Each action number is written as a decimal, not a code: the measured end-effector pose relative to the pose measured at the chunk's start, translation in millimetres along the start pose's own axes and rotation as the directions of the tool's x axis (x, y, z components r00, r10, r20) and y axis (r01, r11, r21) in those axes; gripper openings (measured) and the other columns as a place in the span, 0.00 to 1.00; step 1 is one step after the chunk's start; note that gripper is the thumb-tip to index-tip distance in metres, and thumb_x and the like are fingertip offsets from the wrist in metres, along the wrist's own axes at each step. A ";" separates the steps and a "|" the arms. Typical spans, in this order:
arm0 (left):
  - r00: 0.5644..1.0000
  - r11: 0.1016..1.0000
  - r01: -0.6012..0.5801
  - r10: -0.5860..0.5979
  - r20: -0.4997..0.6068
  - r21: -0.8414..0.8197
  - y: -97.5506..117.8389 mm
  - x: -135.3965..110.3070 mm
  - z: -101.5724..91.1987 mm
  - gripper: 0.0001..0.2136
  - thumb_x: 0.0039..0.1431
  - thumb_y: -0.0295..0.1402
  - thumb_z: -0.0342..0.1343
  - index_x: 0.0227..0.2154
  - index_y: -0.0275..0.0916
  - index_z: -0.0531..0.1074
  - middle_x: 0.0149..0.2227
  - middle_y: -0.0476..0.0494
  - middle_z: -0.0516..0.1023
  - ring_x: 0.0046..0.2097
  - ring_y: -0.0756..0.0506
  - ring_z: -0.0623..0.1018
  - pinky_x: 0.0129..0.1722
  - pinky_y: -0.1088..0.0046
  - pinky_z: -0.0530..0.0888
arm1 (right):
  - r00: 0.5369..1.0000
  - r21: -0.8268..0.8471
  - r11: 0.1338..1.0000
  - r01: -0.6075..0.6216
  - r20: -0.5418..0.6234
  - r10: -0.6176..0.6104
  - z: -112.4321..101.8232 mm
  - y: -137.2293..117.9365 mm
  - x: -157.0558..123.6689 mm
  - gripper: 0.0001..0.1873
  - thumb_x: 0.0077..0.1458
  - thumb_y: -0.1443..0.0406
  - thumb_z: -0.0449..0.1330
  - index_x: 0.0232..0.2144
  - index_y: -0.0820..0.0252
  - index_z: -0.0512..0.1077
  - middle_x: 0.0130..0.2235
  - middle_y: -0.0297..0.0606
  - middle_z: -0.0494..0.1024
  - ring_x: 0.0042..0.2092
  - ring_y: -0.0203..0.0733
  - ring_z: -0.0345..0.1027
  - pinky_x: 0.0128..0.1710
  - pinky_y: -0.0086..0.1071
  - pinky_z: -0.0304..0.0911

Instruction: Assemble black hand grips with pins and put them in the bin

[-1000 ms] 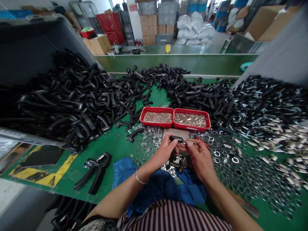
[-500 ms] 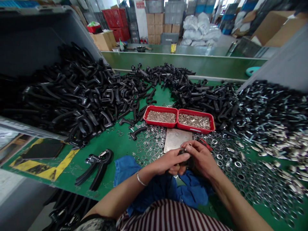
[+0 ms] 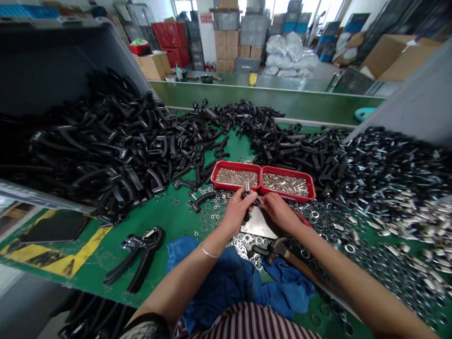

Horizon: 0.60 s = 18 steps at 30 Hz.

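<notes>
**Stockroom stacked up to the windows**

Daylight comes through the windows (image 3: 183, 7) at 12 o'clock. Red plastic crates (image 3: 165, 35) sit at 11 o'clock, with stacked cardboard cartons (image 3: 226, 47) at 12 and bulging white sacks (image 3: 286, 52) just right of them. Large open cardboard boxes (image 3: 399, 56) lean at 1 o'clock, beyond a stretch of grey floor (image 3: 318, 70).

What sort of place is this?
Probably a small-parts assembly workshop: a green workbench heaped with black plastic parts, red trays of small metal pieces, and stacked cartons and crates behind.
</notes>
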<state>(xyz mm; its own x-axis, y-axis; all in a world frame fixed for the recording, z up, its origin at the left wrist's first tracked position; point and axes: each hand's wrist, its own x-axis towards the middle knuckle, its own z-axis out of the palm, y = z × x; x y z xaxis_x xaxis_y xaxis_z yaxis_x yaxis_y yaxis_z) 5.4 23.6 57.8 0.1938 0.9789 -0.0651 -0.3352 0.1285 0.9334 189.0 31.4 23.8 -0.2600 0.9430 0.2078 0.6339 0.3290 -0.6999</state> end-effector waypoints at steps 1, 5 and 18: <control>1.000 0.999 -0.007 0.008 -0.013 0.052 -5.7 3.3 5.2 0.13 0.59 0.44 0.59 0.36 0.39 0.70 0.29 0.50 0.74 0.26 0.54 0.68 0.26 0.78 0.64 | 0.999 0.026 0.999 -0.031 -0.034 0.032 -2.3 -3.0 -4.0 0.07 0.61 0.60 0.57 0.33 0.56 0.69 0.38 0.42 0.75 0.41 0.48 0.69 0.45 0.45 0.66; 0.989 0.964 -0.135 0.145 -0.026 0.228 -26.4 6.6 20.5 0.12 0.65 0.44 0.52 0.39 0.40 0.70 0.36 0.47 0.76 0.36 0.49 0.74 0.40 0.72 0.70 | 0.940 0.576 0.779 -0.248 -0.050 0.337 -7.0 -20.7 -25.3 0.14 0.62 0.53 0.58 0.43 0.55 0.71 0.39 0.38 0.78 0.38 0.41 0.74 0.41 0.39 0.70; 0.967 0.818 -0.250 0.237 0.093 0.518 -40.4 -3.1 14.4 0.11 0.70 0.41 0.44 0.42 0.40 0.65 0.42 0.41 0.71 0.46 0.43 0.72 0.50 0.64 0.67 | 0.908 0.718 0.612 -0.330 0.066 0.413 -6.6 -36.1 -43.5 0.14 0.53 0.55 0.68 0.38 0.55 0.73 0.34 0.34 0.79 0.34 0.40 0.73 0.40 0.36 0.69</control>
<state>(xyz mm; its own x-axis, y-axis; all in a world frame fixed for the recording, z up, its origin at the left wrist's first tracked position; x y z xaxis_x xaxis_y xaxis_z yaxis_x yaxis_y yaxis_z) 31.7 13.0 25.4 0.1938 0.9622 0.1912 0.1555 -0.2225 0.9624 182.2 -21.1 44.5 -0.0225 0.9892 -0.1451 -0.0493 -0.1461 -0.9880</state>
